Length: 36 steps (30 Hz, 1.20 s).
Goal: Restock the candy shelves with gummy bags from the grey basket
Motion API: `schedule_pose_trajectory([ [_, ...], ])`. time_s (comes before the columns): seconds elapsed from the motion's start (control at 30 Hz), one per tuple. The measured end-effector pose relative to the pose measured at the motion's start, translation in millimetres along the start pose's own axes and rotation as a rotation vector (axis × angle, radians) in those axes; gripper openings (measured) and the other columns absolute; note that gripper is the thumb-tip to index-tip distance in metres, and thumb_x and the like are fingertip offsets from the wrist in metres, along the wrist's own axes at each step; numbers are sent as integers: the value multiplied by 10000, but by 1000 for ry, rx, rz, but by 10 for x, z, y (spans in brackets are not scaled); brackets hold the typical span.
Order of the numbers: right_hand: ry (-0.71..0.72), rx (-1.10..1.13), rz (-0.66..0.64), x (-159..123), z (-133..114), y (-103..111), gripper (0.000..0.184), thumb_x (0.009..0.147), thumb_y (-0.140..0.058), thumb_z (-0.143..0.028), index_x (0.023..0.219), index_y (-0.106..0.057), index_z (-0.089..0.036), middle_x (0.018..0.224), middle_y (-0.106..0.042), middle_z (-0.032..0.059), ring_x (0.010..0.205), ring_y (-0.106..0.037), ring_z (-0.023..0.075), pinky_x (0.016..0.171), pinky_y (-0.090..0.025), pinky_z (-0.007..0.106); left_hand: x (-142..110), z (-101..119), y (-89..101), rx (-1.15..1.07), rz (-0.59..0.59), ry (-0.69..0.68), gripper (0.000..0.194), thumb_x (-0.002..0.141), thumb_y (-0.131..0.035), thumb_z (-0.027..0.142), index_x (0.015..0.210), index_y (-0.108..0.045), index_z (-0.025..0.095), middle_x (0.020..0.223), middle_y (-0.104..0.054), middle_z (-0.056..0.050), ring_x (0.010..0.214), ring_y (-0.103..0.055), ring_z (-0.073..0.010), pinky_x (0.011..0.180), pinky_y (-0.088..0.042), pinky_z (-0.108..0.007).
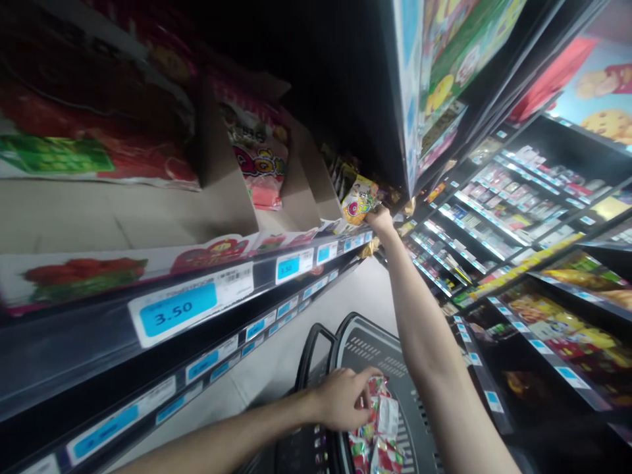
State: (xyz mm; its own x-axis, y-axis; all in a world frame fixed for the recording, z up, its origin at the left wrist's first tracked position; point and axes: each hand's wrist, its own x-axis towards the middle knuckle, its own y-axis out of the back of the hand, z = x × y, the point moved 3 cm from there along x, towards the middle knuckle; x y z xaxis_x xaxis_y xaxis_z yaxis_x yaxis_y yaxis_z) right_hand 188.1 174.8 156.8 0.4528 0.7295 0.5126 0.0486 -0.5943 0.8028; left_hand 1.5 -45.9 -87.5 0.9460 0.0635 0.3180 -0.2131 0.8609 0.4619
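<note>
My right hand (379, 219) reaches far forward to the shelf on the left, its fingers closed on the edge of a yellow gummy candy packet (359, 200). The packet stands tilted at the front of the shelf, beside other dark packets in a box. Below, my left hand (343, 399) hangs over a grey shopping basket (368, 342), fingers bent and apart, with nothing visible in them. Several red and white candy packets (388, 418) lie in the basket under that hand. Whether the left fingertips touch them is hard to tell.
Cardboard display boxes (291, 197) line the near shelf, one with a pink gummy packet (264, 161). A price tag (190, 304) reading 3.50 sits on the shelf edge. A shelf overhangs above. Stocked shelves (557, 316) stand across the aisle floor (378, 289).
</note>
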Motion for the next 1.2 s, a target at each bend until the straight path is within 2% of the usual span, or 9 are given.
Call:
schedule_pose_trajectory([
  [0.1, -8, -66, 34, -80, -110, 35, 407, 762, -607, -243, 1147, -613, -114, 1124, -686, 199, 1110, -634, 359, 987, -487, 457, 1, -12, -7, 9, -22, -12, 860, 704, -621, 252, 1529, -380, 231, 1026, -781, -11, 876, -742, -234, 851, -558, -320],
  [0.2, 10, -115, 145, -196, -175, 87, 538, 757, -608, -221, 1276, -542, -95, 1271, -601, 230, 1190, -585, 335, 1039, -460, 430, 9, -33, -14, -8, -18, -11, 906, 693, -616, 257, 1555, -340, 226, 1020, -782, -12, 874, -741, -230, 863, -560, -327],
  [0.27, 15, -124, 189, -265, -182, 105, 527, 771, -605, -232, 1278, -551, -98, 1258, -604, 221, 1152, -601, 317, 1029, -468, 421, 11, -38, -14, -20, -11, -15, 914, 690, -612, 259, 1559, -332, 224, 1015, -783, -12, 884, -740, -228, 873, -559, -326],
  [0.37, 79, -57, 110, -317, -165, 84, 366, 866, -519, -295, 1175, -636, -137, 1134, -688, 155, 1059, -647, 285, 1000, -479, 405, 2, -24, -7, -33, -25, -14, 919, 694, -617, 270, 1565, -324, 237, 1033, -781, -10, 935, -740, -240, 917, -554, -341],
  [0.5, 186, -16, 13, -304, -108, 62, 352, 948, -388, -320, 1068, -680, -165, 1109, -725, 117, 1034, -666, 252, 980, -481, 365, -13, 5, 9, -31, -57, 12, 917, 698, -623, 281, 1563, -319, 258, 1082, -772, -2, 1009, -731, -252, 957, -553, -364],
  [0.6, 151, -61, 15, -246, -42, 53, 299, 855, -466, -194, 1072, -666, -146, 1039, -738, 126, 981, -680, 254, 941, -500, 354, -14, 20, 18, -3, -60, 2, 875, 714, -596, 272, 1550, -339, 240, 1092, -769, -10, 1031, -726, -258, 968, -557, -384],
  [0.77, 140, -149, 3, -103, -12, 5, 435, 728, -534, -102, 1147, -625, -178, 999, -739, 95, 956, -686, 291, 886, -530, 392, -2, 2, 22, 45, -37, -11, 817, 743, -597, 312, 1527, -379, 252, 1056, -772, -39, 1070, -715, -311, 979, -557, -457],
  [1.03, 238, -183, -112, 55, 31, -4, 464, 698, -576, -177, 1157, -644, -181, 1095, -739, 91, 1029, -679, 292, 918, -530, 390, 20, -19, -29, 108, -11, -36, 789, 753, -604, 337, 1511, -409, 240, 964, -770, -67, 1009, -731, -316, 947, -568, -448],
  [1.2, 201, -152, -37, -25, -5, 19, 432, 712, -577, -154, 1141, -623, -134, 1090, -736, 135, 988, -694, 264, 888, -536, 351, 9, -1, -12, 110, -28, -24, 761, 761, -594, 343, 1495, -424, 238, 954, -770, -59, 1006, -730, -308, 925, -574, -426],
])
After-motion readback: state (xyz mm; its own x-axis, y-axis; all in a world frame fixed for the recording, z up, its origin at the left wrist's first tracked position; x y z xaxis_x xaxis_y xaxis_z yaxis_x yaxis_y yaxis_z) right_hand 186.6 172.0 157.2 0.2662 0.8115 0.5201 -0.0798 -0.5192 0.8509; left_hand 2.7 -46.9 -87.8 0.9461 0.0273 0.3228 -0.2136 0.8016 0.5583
